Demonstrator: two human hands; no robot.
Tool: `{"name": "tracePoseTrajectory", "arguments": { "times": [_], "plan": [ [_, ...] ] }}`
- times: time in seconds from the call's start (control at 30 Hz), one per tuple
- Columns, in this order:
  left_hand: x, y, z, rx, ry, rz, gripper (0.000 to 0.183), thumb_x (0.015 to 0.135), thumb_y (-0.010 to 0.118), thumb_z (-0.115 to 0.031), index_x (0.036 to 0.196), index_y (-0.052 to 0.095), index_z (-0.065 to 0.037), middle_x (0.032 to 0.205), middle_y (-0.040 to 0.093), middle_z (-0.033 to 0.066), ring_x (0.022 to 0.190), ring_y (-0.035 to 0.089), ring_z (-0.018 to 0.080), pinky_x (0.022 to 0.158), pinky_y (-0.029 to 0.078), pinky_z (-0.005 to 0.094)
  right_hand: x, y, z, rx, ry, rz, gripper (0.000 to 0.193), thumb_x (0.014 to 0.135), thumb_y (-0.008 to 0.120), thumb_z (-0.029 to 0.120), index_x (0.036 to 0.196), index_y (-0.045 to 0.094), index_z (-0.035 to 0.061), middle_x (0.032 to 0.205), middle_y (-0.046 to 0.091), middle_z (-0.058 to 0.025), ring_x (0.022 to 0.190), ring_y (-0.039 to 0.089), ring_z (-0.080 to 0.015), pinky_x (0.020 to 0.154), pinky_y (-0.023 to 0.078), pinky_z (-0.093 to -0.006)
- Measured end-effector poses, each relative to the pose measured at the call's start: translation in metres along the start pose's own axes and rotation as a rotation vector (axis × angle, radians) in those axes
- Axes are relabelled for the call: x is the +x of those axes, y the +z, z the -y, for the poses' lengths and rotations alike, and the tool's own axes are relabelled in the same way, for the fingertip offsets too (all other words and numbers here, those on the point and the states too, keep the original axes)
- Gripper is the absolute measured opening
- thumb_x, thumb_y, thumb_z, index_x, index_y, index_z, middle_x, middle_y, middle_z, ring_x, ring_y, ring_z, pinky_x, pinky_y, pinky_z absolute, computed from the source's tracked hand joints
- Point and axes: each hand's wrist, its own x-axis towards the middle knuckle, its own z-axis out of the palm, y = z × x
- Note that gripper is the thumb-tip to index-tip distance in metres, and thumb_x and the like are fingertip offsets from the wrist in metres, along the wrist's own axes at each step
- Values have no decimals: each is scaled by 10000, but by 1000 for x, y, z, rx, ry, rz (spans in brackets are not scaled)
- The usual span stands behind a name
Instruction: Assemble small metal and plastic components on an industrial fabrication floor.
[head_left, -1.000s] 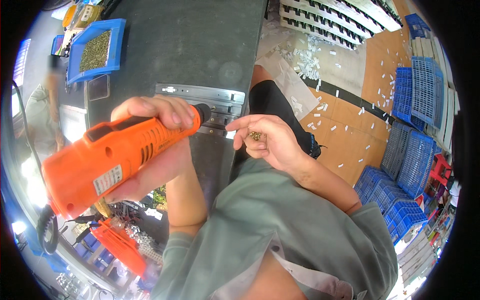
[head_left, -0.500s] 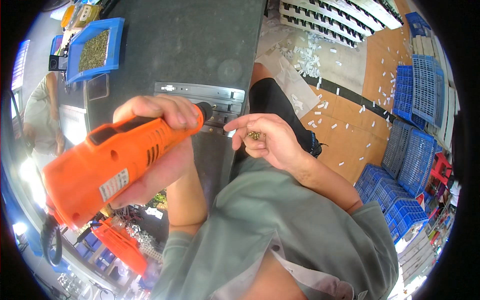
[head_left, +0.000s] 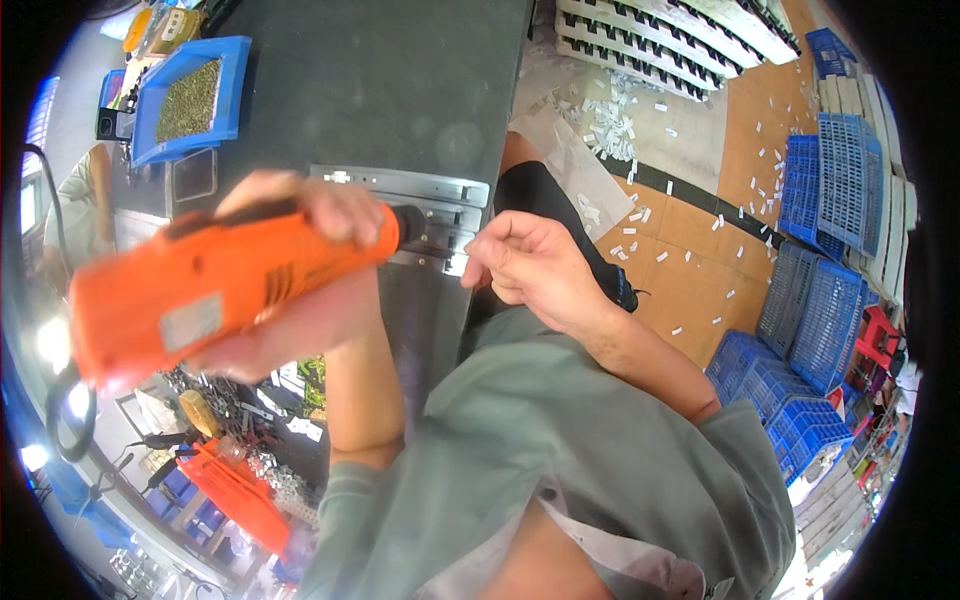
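My left hand [head_left: 338, 212] is wrapped round an orange electric screwdriver [head_left: 245, 268], slightly smeared by motion. The tool's black nose points right, over metal slide rails [head_left: 455, 190] lying side by side on a dark workbench [head_left: 380, 90]. Small screw heads show on the rails near the nose; whether the bit touches one, I cannot tell. My right hand [head_left: 540, 265] is closed, fingertips pinched together at the rails' right ends by the bench edge. Brass-coloured screws showed in this hand half a second ago; its curled fingers now hide them.
A blue tray [head_left: 232, 95] of small metal parts stands at the far left of the bench. Blue plastic crates [head_left: 850, 190] are stacked at the right. White scraps [head_left: 612, 130] litter the floor. Another person [head_left: 80, 210] is at the left edge. An orange bin [head_left: 235, 495] is lower left.
The screwdriver has tilted nearer to level, its rear end shifting left and its body lower. My right hand's fingers have drawn together into a pinch, and the screws have gone out of sight.
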Motion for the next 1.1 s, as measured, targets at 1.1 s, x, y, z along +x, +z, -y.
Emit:
{"name": "tracePoseTrajectory", "arguments": {
  "times": [1.1],
  "plan": [
    [21,3,14,86,59,251,1154,688,297,-1024,1082,622,11,705,585,99,507,527,220,509,440,345,-4,-4,9,135,120,-127,498,1046,472,397,991,649,-66,764,649,-146,488,311,-38,437,260,-212]
  ]
}}
